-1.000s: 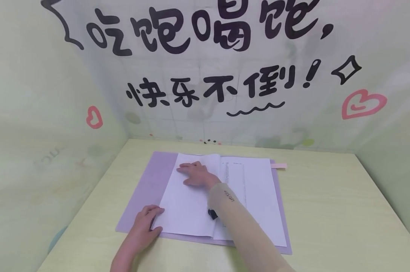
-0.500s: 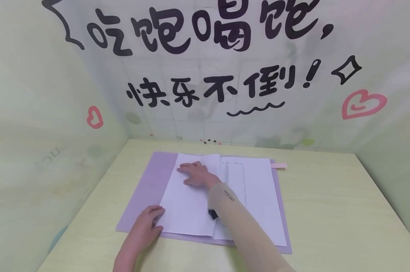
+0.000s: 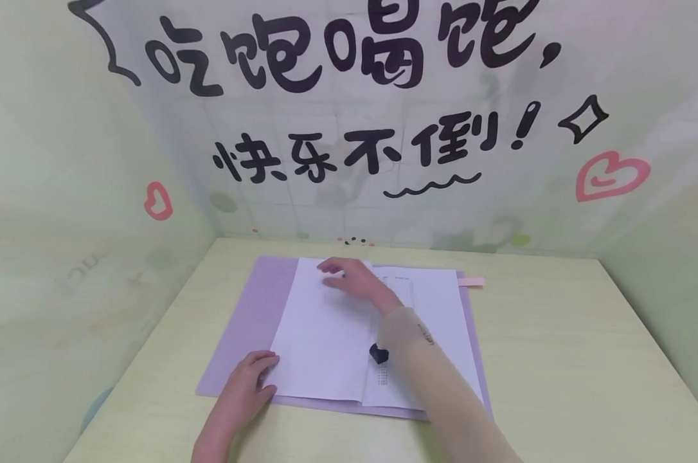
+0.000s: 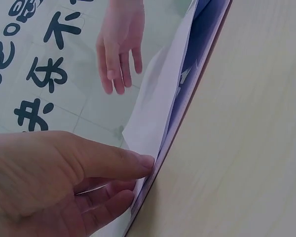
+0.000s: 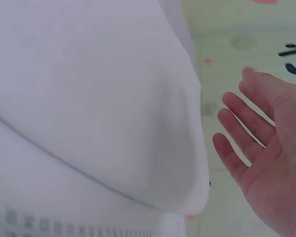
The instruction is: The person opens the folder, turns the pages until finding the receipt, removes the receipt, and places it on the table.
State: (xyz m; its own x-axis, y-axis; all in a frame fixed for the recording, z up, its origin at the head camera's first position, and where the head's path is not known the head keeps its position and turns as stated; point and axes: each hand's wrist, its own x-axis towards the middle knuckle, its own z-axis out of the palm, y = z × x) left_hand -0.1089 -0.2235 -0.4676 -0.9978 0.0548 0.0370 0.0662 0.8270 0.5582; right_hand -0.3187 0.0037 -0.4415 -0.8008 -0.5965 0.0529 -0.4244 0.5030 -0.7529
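Presently: page [image 3: 320, 347], bulging, on left half of folder [image 3: 261, 308]; right hand [image 3: 353, 279] above folder, fingers loose, empty; left hand [image 3: 245, 384] at folder's near edge, grip unclear. Risk: unpressed page might spring back.

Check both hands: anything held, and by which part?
Right hand holds nothing. Left hand touches the white page at its near-left corner; whether it pinches that corner or just presses can't be told.
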